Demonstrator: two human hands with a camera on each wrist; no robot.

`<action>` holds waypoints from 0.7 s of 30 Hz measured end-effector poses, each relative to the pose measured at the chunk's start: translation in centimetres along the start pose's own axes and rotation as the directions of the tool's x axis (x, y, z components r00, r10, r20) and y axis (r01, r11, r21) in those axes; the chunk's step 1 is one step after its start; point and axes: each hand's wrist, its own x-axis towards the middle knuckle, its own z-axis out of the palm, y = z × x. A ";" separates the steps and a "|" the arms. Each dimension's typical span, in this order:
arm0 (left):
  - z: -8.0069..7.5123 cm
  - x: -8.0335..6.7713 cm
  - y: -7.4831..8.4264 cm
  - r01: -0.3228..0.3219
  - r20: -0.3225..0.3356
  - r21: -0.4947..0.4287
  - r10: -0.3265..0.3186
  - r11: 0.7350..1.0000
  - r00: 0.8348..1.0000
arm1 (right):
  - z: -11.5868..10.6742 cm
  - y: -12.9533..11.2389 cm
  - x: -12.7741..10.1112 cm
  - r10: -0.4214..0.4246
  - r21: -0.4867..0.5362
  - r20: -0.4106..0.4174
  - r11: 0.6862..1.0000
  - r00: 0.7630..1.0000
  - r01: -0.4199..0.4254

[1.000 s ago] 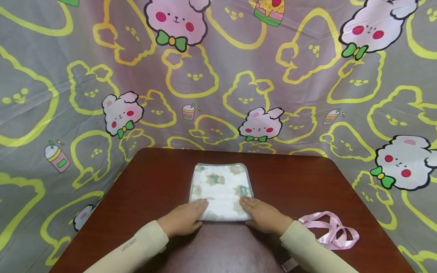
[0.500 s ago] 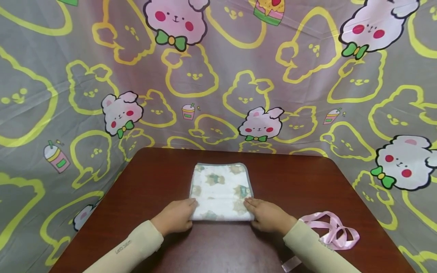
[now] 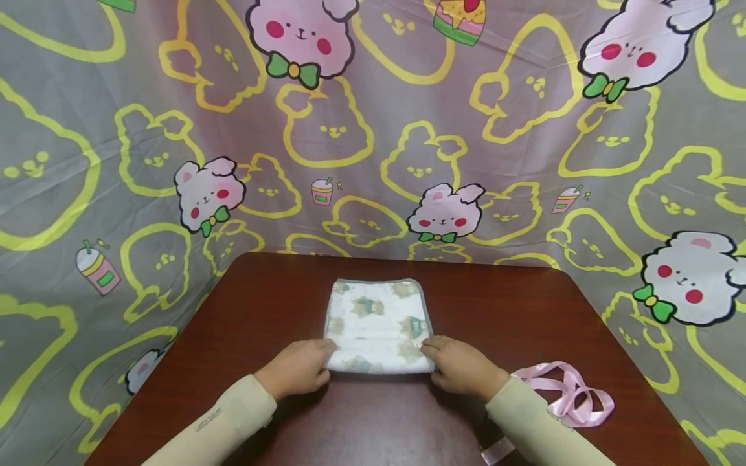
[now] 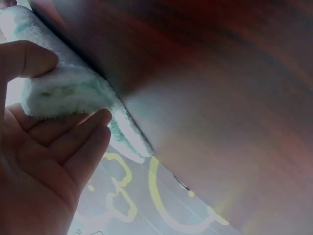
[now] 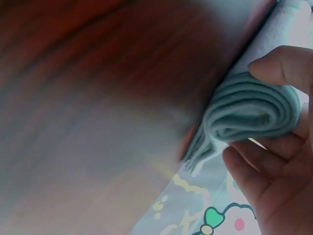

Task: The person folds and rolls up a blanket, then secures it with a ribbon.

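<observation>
A folded white cloth [image 3: 377, 325] with a grey border and bear prints lies in the middle of the dark red table [image 3: 268, 304]. My left hand [image 3: 297, 367] pinches the cloth's near left corner; in the left wrist view the thumb lies on top of the rolled edge [image 4: 63, 93] and the fingers sit under it. My right hand [image 3: 457, 364] pinches the near right corner, with the thumb over the folded layers [image 5: 254, 112] and the fingers beneath.
A pink ribbon [image 3: 565, 391] lies in loose loops on the table to the right of my right forearm. A cartoon-print curtain [image 3: 373, 129] hangs around the table's far and side edges.
Both hands have slid outward from on top of the cloth's near edge to its two near corners and now pinch them. The cloth has stayed in place.
</observation>
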 end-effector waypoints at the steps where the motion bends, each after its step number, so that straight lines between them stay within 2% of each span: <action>1: -0.1 0.0 -0.1 0.010 0.003 -0.026 -0.009 1.000 1.000 | -0.1 0.1 0.0 0.003 0.016 -0.003 1.000 1.000 -0.003; 6: -0.2 0.1 -0.5 0.088 0.045 -0.133 -0.083 0.987 0.996 | -0.6 0.4 0.3 0.049 0.137 0.033 0.989 0.998 -0.053; 12: -0.2 0.0 -0.9 0.130 0.049 -0.198 -0.123 0.972 0.991 | -1.2 0.7 0.4 0.121 0.258 0.088 0.956 0.989 -0.140; 15: -0.1 0.0 -1.1 0.151 0.045 -0.258 -0.144 0.954 0.988 | -1.2 0.9 0.3 0.152 0.302 0.094 0.937 0.984 -0.174; 21: -0.3 -0.2 -1.3 0.213 0.066 -0.389 -0.204 0.896 0.977 | -1.0 1.4 0.0 0.215 0.368 0.078 0.901 0.973 -0.229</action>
